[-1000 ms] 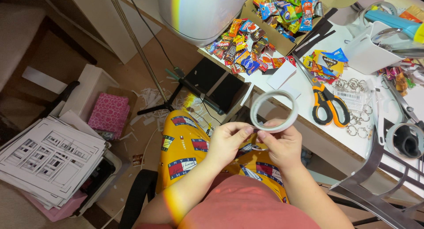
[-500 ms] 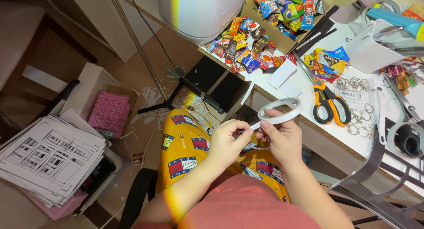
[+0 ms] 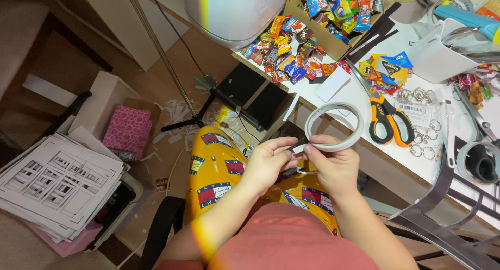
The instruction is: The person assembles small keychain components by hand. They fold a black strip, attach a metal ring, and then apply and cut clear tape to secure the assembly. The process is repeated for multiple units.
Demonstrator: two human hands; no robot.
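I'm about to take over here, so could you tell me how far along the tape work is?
Early. Both hands, left hand and right hand, hold the white tape roll over the lap, picking at its end. No strip looks pulled free yet. The scissors lie untouched on the table.

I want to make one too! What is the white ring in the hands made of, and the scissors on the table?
The white ring looks like a roll of paper or plastic tape: thin, matt, hollow in the middle. Both the left hand and the right hand hold it. The scissors seem to have shiny metal blades and smooth orange-and-black plastic handles.
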